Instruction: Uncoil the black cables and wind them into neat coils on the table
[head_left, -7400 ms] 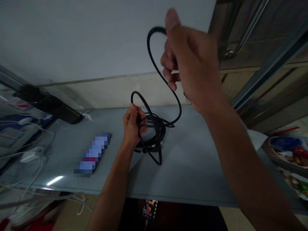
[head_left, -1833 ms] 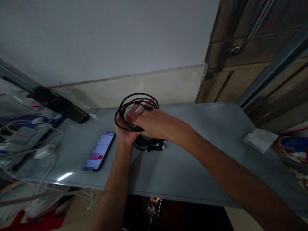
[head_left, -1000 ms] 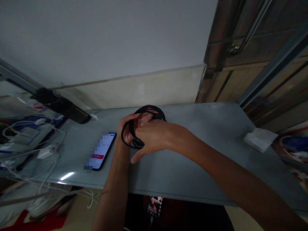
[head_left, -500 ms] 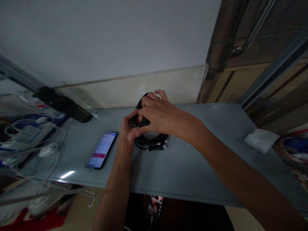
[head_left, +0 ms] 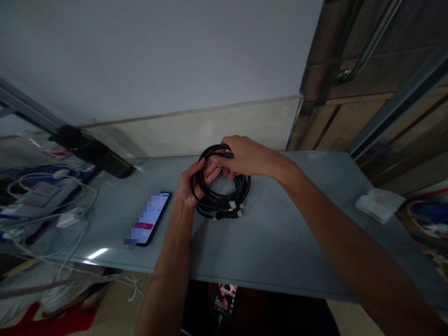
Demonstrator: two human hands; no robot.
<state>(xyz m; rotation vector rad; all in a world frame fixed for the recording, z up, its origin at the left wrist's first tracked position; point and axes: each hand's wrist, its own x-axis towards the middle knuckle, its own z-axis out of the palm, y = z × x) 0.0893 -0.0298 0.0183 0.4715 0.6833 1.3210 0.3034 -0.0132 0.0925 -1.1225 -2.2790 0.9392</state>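
Note:
A black cable is wound into a round coil at the middle of the grey table, its plug ends with pale bands at the coil's front. My left hand grips the coil's left side, fingers curled round the strands. My right hand comes over the top of the coil and pinches its far side. Both hands are closed on the cable. A phone with a lit screen lies flat just left of my left wrist.
A black device leans at the back left. White cables and chargers are tangled at the left edge. A white folded cloth lies at the right. A wooden door with a metal handle stands behind.
The loose cable held up in loops has been gathered into a tight coil and brought down onto the table. My right hand shifted from in front of the coil to its top.

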